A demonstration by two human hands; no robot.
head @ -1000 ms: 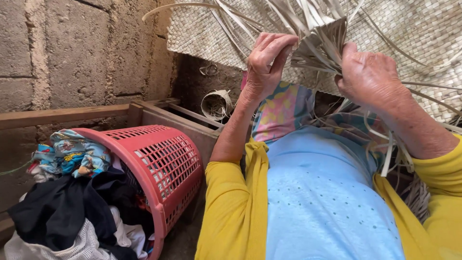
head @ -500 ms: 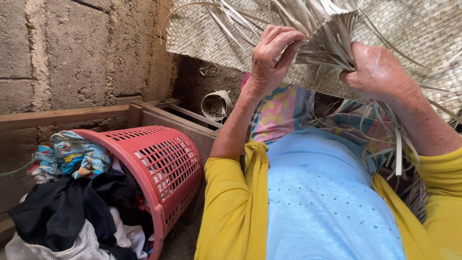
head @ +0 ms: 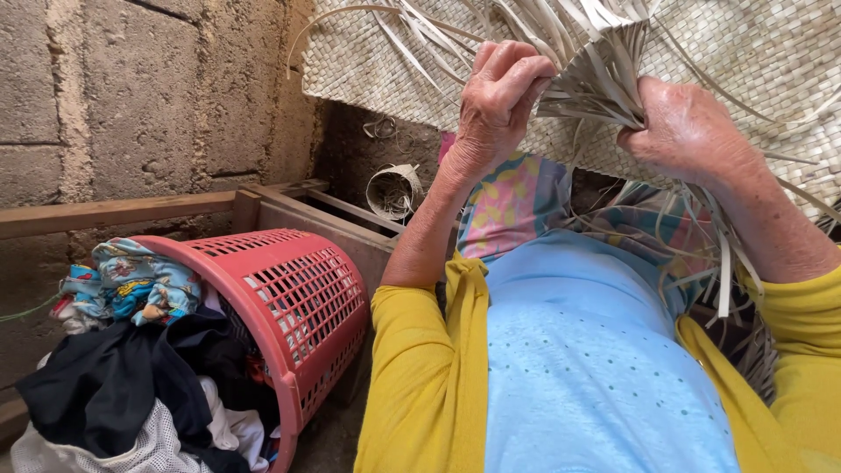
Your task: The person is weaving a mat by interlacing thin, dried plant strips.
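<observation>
A large woven straw mat (head: 745,79) is raised in front of me and fills the top of the head view. Loose pale leaf strips (head: 596,70) stick out from its unfinished edge. My left hand (head: 501,96) curls its fingers over these strips from the left. From the right, my right hand (head: 683,131) pinches the same bundle of strips. More strips hang down over my patterned cloth and light blue top. My arms wear yellow sleeves.
A red plastic laundry basket (head: 298,298) stuffed with dark and patterned clothes (head: 131,350) stands at lower left. Behind it run a wooden frame (head: 289,206) and a rough block wall (head: 149,96). A small coil of strips (head: 392,188) lies on the ground.
Both hands have shifted a little along the strips as the bundle was worked and folded. The mat's edge sits slightly higher. The basket has not moved.
</observation>
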